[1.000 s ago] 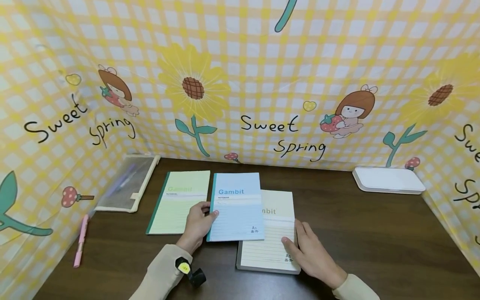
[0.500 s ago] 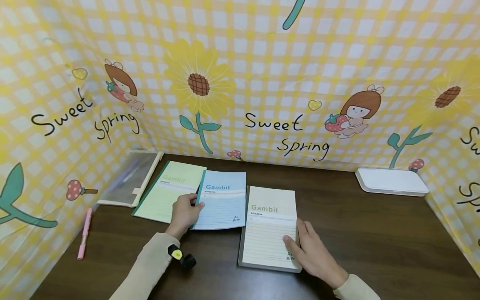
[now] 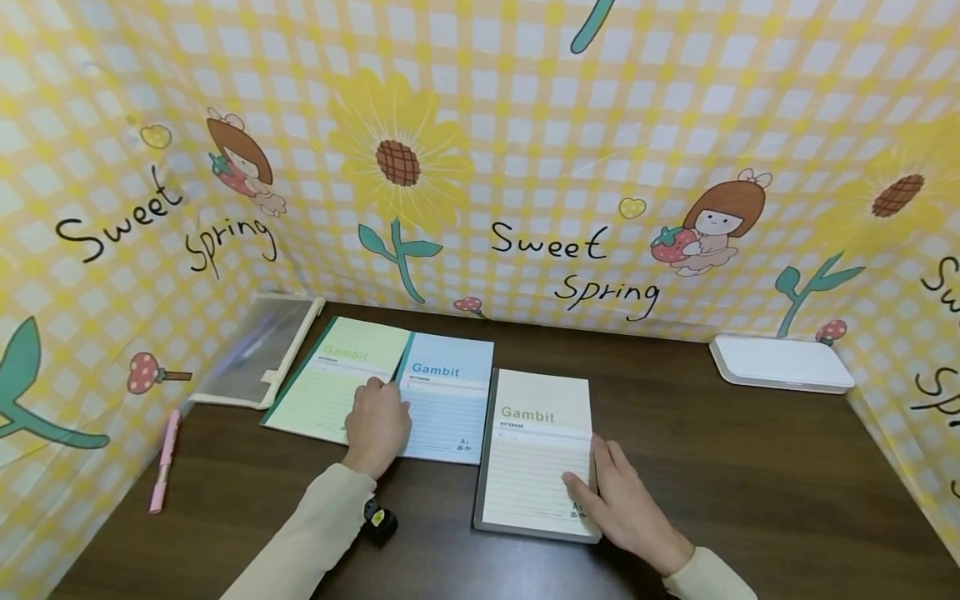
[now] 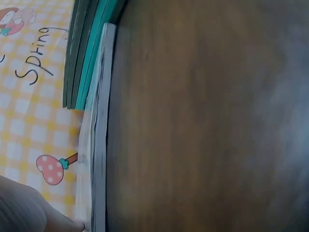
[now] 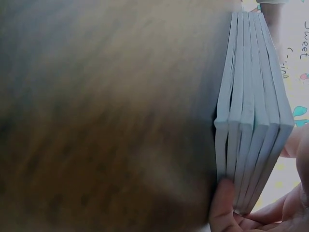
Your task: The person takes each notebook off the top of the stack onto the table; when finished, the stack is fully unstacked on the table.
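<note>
In the head view a pale green notebook (image 3: 341, 354) and a light blue notebook (image 3: 450, 400) lie side by side, their edges meeting. My left hand (image 3: 377, 425) is over that seam, fingers bent downward and fingertips hidden. A digit (image 4: 63, 222) touches the top of the nearest notebook in the left wrist view. To the right lies a stack of notebooks (image 3: 536, 458), a cream one on top. My right hand (image 3: 630, 500) grips its right edge, thumb on the cover. The right wrist view shows fingers around the page edges of several notebooks (image 5: 251, 96).
A mesh zip pouch (image 3: 258, 354) sits at the back left, beside the green notebook. Nearer me is a pink pen (image 3: 165, 462). A flat white case (image 3: 780, 362) stands at the back right. Yellow checked cloth (image 3: 540, 150) walls the dark wooden table (image 3: 720, 450).
The blue notebook has moved left off the cream one and lies beside the green notebook, which also shifted left. My left hand has turned over the seam. My right hand keeps its grip.
</note>
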Demonstrator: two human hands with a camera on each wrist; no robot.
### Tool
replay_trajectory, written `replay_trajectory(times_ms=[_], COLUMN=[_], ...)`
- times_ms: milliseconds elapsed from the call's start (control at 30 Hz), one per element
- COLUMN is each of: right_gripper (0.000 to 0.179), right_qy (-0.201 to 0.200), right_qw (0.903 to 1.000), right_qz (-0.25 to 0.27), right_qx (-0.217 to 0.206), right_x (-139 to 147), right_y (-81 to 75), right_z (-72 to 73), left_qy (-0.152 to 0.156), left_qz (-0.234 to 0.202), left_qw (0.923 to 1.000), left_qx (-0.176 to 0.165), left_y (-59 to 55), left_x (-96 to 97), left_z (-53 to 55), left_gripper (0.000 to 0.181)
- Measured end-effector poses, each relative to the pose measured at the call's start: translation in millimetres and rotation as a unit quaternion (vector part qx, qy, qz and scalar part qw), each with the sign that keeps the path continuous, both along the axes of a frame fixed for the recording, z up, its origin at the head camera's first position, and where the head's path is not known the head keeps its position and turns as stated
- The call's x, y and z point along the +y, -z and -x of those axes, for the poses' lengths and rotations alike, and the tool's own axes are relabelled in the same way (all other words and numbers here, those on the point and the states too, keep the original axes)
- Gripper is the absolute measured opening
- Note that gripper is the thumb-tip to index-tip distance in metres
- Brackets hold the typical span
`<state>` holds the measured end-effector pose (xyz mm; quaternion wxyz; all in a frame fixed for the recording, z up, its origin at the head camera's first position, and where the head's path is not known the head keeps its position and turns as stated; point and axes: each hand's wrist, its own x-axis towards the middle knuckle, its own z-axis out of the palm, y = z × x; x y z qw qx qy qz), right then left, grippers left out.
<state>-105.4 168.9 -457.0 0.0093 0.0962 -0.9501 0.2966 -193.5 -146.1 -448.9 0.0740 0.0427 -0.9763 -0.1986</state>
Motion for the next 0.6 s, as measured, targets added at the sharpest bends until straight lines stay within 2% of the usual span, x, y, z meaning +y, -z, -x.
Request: replay_trajectory(times_ms=[167, 233, 300, 400, 500, 533, 600], right_gripper=[0.069, 0.069, 0.069, 0.068, 0.068, 0.068, 0.069], right_qy=[-0.002, -0.002, -0.002, 0.0, 0.002, 0.003, 0.003], right_qw=[1.0, 1.0, 1.0, 1.0, 1.0, 1.0, 0.9998], right_qz=[0.003, 0.006, 0.006, 0.004, 0.004, 0.008, 0.019], right_qx=[0.0, 0.001, 0.001, 0.004, 0.006, 0.005, -0.002], right_x=[0, -1, -1, -1, 0, 0, 1], right_y=[-1.4, -2.0, -2.7, -3.3, -4.5, -4.7, -4.9], right_z=[-0.7, -0.6, -0.5, 0.3, 0.6, 0.7, 0.9], left_qy=[0.022, 0.04, 0.068, 0.117, 0.168, 0.184, 0.205], left_qz=[0.019, 0.012, -0.016, -0.102, -0.181, -0.197, -0.209], left_qw=[0.9985, 0.9966, 0.994, 0.9863, 0.9688, 0.963, 0.9563], left_qx=[0.048, 0.071, 0.084, 0.056, 0.013, 0.003, -0.006], left_y=[2.6, 2.9, 2.8, 0.7, -0.7, -0.9, -1.6], left_x=[4.6, 9.2, 17.6, 35.9, 54.4, 59.5, 67.8], left_z=[-6.5, -13.9, -25.1, -43.5, -57.8, -60.7, -64.7], left_gripper=[0.019, 0.022, 0.025, 0.031, 0.034, 0.03, 0.026])
